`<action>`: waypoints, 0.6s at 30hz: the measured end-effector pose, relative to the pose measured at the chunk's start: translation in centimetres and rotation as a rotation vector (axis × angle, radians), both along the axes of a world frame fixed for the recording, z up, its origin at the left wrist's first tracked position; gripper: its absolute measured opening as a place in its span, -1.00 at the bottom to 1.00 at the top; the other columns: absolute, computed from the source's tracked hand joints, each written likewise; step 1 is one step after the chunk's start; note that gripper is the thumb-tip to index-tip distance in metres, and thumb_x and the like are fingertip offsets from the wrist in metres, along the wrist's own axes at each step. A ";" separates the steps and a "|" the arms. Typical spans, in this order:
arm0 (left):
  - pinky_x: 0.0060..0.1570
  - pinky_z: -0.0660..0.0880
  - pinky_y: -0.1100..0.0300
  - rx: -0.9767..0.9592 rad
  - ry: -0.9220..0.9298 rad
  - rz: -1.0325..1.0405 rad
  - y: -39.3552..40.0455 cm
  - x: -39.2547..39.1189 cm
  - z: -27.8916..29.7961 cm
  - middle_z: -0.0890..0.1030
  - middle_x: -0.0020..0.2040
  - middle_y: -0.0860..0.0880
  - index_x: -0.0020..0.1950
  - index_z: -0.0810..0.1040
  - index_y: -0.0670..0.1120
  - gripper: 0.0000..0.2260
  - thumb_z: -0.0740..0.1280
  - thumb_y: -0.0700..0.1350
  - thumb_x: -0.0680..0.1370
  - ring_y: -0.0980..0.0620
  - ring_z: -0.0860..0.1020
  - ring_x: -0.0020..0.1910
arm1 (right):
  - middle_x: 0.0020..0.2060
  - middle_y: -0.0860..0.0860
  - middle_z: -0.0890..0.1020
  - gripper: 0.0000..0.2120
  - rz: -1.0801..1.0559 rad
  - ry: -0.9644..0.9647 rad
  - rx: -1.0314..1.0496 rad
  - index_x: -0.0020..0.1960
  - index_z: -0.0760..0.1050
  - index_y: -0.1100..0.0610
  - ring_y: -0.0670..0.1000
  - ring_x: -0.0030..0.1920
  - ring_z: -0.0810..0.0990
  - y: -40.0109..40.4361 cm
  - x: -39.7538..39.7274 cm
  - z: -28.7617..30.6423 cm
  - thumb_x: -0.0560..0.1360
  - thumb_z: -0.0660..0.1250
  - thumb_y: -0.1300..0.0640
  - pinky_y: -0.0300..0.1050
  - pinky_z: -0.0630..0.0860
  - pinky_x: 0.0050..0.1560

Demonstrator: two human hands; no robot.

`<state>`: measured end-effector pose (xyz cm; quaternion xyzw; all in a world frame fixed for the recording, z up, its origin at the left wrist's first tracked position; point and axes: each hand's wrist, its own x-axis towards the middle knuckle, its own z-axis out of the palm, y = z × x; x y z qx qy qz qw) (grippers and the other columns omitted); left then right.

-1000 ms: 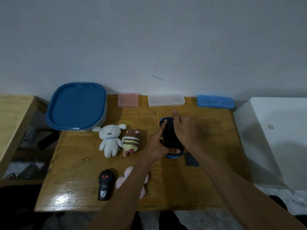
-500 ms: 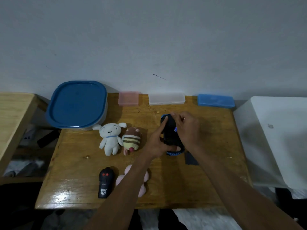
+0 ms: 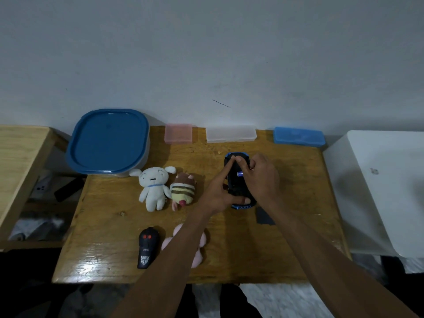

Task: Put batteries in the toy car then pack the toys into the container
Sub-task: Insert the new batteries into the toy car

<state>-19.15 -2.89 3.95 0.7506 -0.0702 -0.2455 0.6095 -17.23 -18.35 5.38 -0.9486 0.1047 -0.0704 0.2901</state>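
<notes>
The blue and black toy car (image 3: 235,188) lies upside down on the wooden table (image 3: 296,184). My left hand (image 3: 216,195) grips it, thumb at its near end and index finger stretched to its far end. My right hand (image 3: 261,177) is curled over the car's underside and pinches a small battery (image 3: 239,173) with a purple end at the open compartment. A dark flat cover (image 3: 263,216) lies just right of the car. The container (image 3: 107,141) with a blue lid stands shut at the back left.
A white plush (image 3: 153,187), a striped plush (image 3: 183,190), a pink plush (image 3: 199,249) and a black remote (image 3: 146,247) lie left of the car. Pink (image 3: 178,133), clear (image 3: 230,133) and blue (image 3: 298,136) boxes line the wall. A white bin (image 3: 378,187) stands at the right.
My right hand has curled its fingers and come down over the car's underside with the battery. My left hand keeps its grip on the car.
</notes>
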 end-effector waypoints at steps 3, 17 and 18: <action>0.14 0.49 0.43 -0.004 0.008 0.031 0.1 0.2 -0.2 0.33 0.50 0.14 0.64 0.03 0.23 0.07 0.65 -0.15 0.35 0.05 0.40 0.42 | -0.28 -0.01 0.50 -0.59 -0.034 -0.032 0.087 -0.17 0.40 0.06 -0.03 -0.30 0.48 -0.5 0.0 0.2 0.56 0.24 -0.29 -0.19 0.33 -0.36; 0.25 0.58 0.02 -0.036 0.037 0.054 0.8 1.6 0.7 0.40 0.49 0.04 0.63 0.07 0.26 0.08 0.63 -0.28 0.35 -0.07 0.53 0.34 | -0.18 -0.06 0.67 -0.84 0.024 -0.042 0.330 -0.02 0.65 0.13 -0.16 -0.16 0.64 -0.9 -0.4 1.5 0.45 0.55 0.10 -0.35 0.54 -0.22; 0.25 0.58 -0.01 -0.028 0.030 0.049 0.8 1.7 0.7 0.40 0.49 0.05 0.63 0.06 0.25 0.08 0.63 -0.28 0.35 -0.08 0.54 0.34 | -0.18 -0.05 0.67 -0.84 0.026 -0.045 0.320 -0.03 0.64 0.14 -0.14 -0.15 0.64 -0.7 -0.4 1.5 0.46 0.55 0.10 -0.31 0.54 -0.20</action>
